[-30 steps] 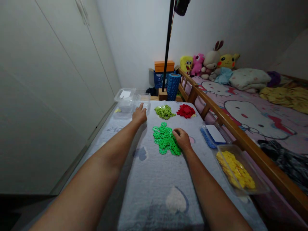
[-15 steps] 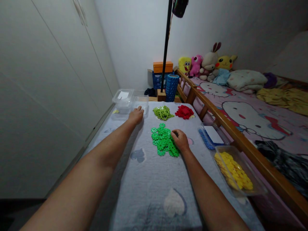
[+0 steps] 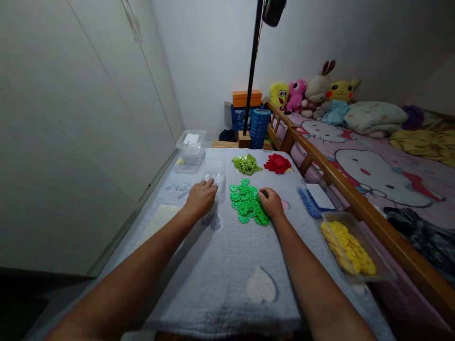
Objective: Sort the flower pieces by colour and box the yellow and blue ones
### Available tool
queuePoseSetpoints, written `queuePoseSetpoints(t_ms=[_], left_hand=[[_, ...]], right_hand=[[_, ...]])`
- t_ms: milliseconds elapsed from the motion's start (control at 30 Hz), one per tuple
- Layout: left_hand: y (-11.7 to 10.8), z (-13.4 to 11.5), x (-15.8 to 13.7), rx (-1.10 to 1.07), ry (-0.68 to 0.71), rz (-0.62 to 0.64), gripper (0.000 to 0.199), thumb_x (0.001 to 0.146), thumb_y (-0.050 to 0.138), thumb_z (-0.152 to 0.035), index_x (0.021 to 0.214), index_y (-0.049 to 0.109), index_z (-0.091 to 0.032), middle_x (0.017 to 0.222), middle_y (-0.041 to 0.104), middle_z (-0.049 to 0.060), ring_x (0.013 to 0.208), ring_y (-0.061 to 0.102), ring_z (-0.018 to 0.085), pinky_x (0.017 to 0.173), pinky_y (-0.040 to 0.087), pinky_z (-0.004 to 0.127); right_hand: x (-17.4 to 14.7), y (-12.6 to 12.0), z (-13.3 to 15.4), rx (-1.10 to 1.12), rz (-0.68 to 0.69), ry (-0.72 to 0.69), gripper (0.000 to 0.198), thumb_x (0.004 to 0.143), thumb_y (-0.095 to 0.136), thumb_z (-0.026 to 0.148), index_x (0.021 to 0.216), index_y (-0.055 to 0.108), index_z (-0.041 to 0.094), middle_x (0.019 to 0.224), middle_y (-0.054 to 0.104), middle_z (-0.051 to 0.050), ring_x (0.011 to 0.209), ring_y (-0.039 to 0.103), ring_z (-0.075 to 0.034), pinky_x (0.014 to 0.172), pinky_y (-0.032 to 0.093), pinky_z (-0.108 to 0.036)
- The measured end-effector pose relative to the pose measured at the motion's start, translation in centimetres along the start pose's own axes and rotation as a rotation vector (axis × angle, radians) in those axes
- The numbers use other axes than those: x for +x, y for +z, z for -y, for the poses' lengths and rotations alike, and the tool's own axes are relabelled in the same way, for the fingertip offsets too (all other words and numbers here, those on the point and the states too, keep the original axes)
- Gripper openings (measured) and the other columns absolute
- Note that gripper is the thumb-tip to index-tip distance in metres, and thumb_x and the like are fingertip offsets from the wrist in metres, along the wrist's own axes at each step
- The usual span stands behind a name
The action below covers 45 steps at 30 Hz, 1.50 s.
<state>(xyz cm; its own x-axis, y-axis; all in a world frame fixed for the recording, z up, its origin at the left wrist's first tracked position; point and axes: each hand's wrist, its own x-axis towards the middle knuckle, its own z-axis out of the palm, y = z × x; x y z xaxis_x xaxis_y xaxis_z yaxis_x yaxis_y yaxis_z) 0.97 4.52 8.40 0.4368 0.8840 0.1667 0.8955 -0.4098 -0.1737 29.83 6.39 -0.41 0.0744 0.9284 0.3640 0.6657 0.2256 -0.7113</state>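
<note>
My left hand (image 3: 202, 199) grips the near edge of a clear plastic box (image 3: 212, 171), which sits on the cloth left of the green pile. Against the right side of a heap of bright green notched discs (image 3: 245, 201) rests my right hand (image 3: 272, 203). Its fingers are curled toward the thumb, and what they hold, if anything, is hidden. Behind the green heap lie a lime-green pile of small pieces (image 3: 246, 164) and a red pile (image 3: 277, 164).
Stacked clear boxes (image 3: 191, 142) stand at the far left. On the right are a box of blue pieces (image 3: 308, 202) and a box of yellow discs (image 3: 350, 248), beside the wooden bed rail (image 3: 330, 182). A black pole (image 3: 251, 71) rises behind the table.
My left hand has drawn back toward me, bringing the clear box nearer and beside the green discs. The right hand stays at the green heap. The view has shifted slightly.
</note>
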Motion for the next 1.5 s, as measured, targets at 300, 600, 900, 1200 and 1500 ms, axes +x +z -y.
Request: queuePoseSetpoints(t_ms=[300, 600, 900, 1200, 1500], left_hand=[[-2.8, -2.9, -8.0, -0.085, 0.021, -0.007, 0.019, 0.088, 0.061, -0.018, 0.106, 0.067, -0.019, 0.131, 0.062, 0.013, 0.106, 0.061, 0.029, 0.088, 0.051, 0.043], [0.1, -2.6, -6.5, -0.34, -0.432, -0.332, 0.064, 0.078, 0.074, -0.054, 0.129, 0.058, -0.019, 0.145, 0.047, 0.02, 0.134, 0.043, 0.038, 0.11, 0.039, 0.054], [1.5, -5.4, -4.6, -0.397, -0.474, -0.406, 0.048, 0.083, 0.069, -0.05, 0.12, 0.061, -0.021, 0.14, 0.052, 0.018, 0.135, 0.044, 0.037, 0.111, 0.038, 0.053], [1.5, -6.0, -4.9, -0.444, -0.44, -0.392, 0.017, 0.092, 0.062, -0.036, 0.102, 0.065, -0.024, 0.122, 0.065, 0.01, 0.124, 0.054, 0.031, 0.107, 0.036, 0.05], [1.3, -6.4, -5.3, -0.519, -0.451, -0.393, 0.012, 0.094, 0.058, -0.034, 0.1, 0.063, -0.025, 0.116, 0.067, 0.008, 0.118, 0.057, 0.028, 0.113, 0.028, 0.056]], right_hand=[[0.1, 0.0, 0.1, 0.013, -0.005, 0.024, 0.029, 0.081, 0.05, 0.043, 0.082, 0.067, 0.019, 0.087, 0.07, -0.008, 0.085, 0.063, -0.023, 0.082, 0.046, -0.035], [-1.0, -0.9, 4.8, -0.019, -0.163, -0.058, 0.018, 0.081, 0.053, 0.03, 0.086, 0.067, 0.02, 0.098, 0.071, -0.011, 0.102, 0.058, -0.027, 0.1, 0.04, -0.043], [-2.1, 4.8, 12.2, 0.487, 0.187, 0.217, 0.017, 0.076, 0.055, 0.025, 0.092, 0.06, 0.023, 0.082, 0.064, 0.0, 0.076, 0.063, -0.018, 0.07, 0.051, -0.031], [-2.5, 6.8, 13.7, 0.983, 0.223, 0.636, 0.04, 0.057, 0.06, 0.021, 0.096, 0.052, 0.022, 0.059, 0.055, 0.009, 0.048, 0.053, -0.01, 0.042, 0.041, -0.019], [-3.0, 6.1, 14.3, 1.121, 0.291, 0.677, 0.044, 0.057, 0.066, 0.026, 0.098, 0.05, 0.023, 0.064, 0.059, 0.008, 0.051, 0.054, -0.009, 0.044, 0.044, -0.018]])
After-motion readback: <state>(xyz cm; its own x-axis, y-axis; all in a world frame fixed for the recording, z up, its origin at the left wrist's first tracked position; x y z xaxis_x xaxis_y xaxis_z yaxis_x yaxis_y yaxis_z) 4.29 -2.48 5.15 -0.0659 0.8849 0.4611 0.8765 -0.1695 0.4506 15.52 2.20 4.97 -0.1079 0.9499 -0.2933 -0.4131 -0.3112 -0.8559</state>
